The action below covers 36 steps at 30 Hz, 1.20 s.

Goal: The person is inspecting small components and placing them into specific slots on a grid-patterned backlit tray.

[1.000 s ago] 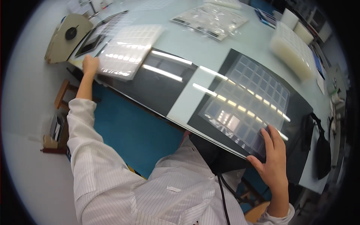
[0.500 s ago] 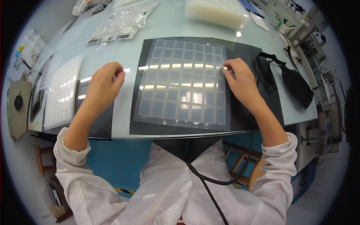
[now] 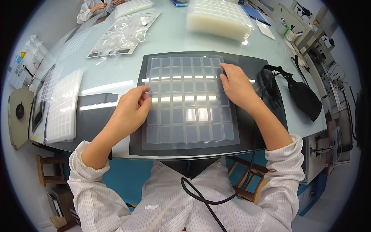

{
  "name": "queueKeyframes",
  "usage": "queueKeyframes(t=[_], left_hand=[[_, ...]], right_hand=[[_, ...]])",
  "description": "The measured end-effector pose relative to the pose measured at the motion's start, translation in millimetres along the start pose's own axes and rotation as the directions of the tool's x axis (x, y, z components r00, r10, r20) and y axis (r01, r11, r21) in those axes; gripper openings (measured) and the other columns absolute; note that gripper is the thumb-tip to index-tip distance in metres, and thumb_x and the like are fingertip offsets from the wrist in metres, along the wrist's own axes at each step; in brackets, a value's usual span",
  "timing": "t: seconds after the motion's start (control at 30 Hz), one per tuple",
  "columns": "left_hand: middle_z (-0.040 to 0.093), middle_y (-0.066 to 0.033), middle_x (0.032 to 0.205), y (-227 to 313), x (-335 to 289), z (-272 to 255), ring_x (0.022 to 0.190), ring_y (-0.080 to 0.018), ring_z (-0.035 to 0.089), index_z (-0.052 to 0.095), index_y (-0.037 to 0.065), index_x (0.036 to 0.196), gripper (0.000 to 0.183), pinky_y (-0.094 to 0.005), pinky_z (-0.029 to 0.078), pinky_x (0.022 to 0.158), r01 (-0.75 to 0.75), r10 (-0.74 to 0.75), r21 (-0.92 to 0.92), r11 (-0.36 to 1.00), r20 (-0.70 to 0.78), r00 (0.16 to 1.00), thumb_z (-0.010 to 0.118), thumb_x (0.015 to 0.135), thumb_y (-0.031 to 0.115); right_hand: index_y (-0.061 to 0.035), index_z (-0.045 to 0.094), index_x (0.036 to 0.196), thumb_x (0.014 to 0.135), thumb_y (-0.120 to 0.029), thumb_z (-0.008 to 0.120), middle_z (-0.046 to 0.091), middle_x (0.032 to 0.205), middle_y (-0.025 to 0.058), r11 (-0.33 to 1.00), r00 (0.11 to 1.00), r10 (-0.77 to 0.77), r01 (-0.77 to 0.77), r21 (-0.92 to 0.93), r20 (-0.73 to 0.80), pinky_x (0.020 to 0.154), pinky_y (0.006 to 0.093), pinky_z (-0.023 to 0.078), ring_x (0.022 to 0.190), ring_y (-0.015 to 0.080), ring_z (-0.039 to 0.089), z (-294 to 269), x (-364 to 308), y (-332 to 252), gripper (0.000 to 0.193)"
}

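A clear plastic pocket sheet (image 3: 190,144), divided into rows of rectangular cells, lies flat on a black mat (image 3: 136,143) before me. At its left edge is my left hand (image 3: 133,108), fingers curled and the thumb close to them on the rim. My right hand (image 3: 237,85) is at the upper right edge, with bent fingertips and thumb closed at the border. The hands partly hide the sheet's rim at both places. Bright lamp reflections cross the cells.
A stack of white gridded sheets (image 3: 63,108) stands left, partly on another dark mat (image 3: 96,106). A thicker stack (image 3: 218,25) is at the back, near a clear bag (image 3: 119,36). Right lies a black pouch (image 3: 305,92) with a cable (image 3: 252,154). Another person's hand (image 3: 98,7) shows far left.
My left hand has moved right, from above the table to the sheet's left edge. My right hand stays at the right edge. The whole view has shifted, so the table appears lower.
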<state>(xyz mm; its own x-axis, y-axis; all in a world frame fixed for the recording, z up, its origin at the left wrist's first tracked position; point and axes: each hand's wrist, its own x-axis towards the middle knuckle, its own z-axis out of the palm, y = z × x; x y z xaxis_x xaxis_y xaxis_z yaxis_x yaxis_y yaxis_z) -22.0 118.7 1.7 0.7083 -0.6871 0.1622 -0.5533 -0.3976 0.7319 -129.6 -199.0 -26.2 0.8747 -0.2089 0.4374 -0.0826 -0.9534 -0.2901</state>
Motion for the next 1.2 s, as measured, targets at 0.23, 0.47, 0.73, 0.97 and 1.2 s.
queueKeyframes(t=[0.23, 0.47, 0.73, 0.97, 1.2], left_hand=[[0.064, -0.0165, 0.091, 15, 26, 6, 0.081, -0.0289, 0.063, 0.059, -0.006, 0.119, 0.031, -0.0394, 0.051, 0.077, -0.029, 0.027, 0.117, 0.993, 0.014, 1.0, 0.06, 0.093, 0.01], [0.066, -0.0189, 0.094, 26, 86, 40, 0.087, -0.032, 0.065, 0.064, -0.005, 0.107, 0.022, -0.0407, 0.051, 0.08, -0.124, 0.124, -0.001, 0.992, -0.009, 0.992, 0.058, 0.093, 0.012], [0.068, -0.0084, 0.092, 12, 125, 72, 0.077, -0.0134, 0.058, 0.065, -0.002, 0.109, 0.019, -0.0292, 0.048, 0.073, -0.123, 0.115, -0.219, 0.968, -0.048, 0.992, 0.057, 0.096, 0.01], [0.065, -0.0037, 0.088, 7, 118, 71, 0.071, -0.0081, 0.05, 0.065, 0.0, 0.108, 0.016, -0.0257, 0.044, 0.066, -0.071, 0.077, -0.33, 0.941, 0.005, 0.997, 0.055, 0.097, 0.007], [0.063, -0.0032, 0.089, 9, 119, 71, 0.07, -0.0082, 0.048, 0.064, 0.0, 0.109, 0.016, -0.0257, 0.044, 0.066, -0.06, 0.072, -0.356, 0.933, 0.02, 0.997, 0.058, 0.097, 0.008]], right_hand=[[-0.0028, 0.069, 0.097, 0.09, -0.013, 0.065, 0.064, 0.098, 0.0135, 0.997, 0.997, 0.079, -0.078, 0.017, -0.018, 0.087, 0.0406, 0.051, 0.098, 0.032, 0.063, 11, 58, 21, 0.013], [-0.0013, 0.068, 0.093, 0.088, -0.008, 0.067, 0.065, 0.095, 0.0114, 0.994, 0.997, 0.071, -0.07, 0.08, -0.009, 0.082, 0.0397, 0.051, 0.092, 0.0322, 0.063, 16, 54, 19, 0.008], [-0.0015, 0.067, 0.093, 0.087, -0.005, 0.068, 0.065, 0.096, 0.0108, 0.995, 0.997, -0.009, 0.016, 0.099, -0.076, 0.082, 0.0398, 0.05, 0.094, 0.0317, 0.062, 14, 55, 17, 0.006], [-0.0009, 0.066, 0.092, 0.087, -0.003, 0.068, 0.065, 0.095, 0.0113, 0.988, 0.99, -0.094, 0.106, 0.112, -0.104, 0.079, 0.0383, 0.05, 0.089, 0.0311, 0.061, 14, 54, 20, 0.005], [0.0003, 0.065, 0.093, 0.086, -0.003, 0.069, 0.064, 0.096, 0.0115, 0.984, 0.978, -0.167, 0.174, 0.046, -0.128, 0.077, 0.0364, 0.049, 0.085, 0.0281, 0.06, 10, 59, 22, 0.009]])
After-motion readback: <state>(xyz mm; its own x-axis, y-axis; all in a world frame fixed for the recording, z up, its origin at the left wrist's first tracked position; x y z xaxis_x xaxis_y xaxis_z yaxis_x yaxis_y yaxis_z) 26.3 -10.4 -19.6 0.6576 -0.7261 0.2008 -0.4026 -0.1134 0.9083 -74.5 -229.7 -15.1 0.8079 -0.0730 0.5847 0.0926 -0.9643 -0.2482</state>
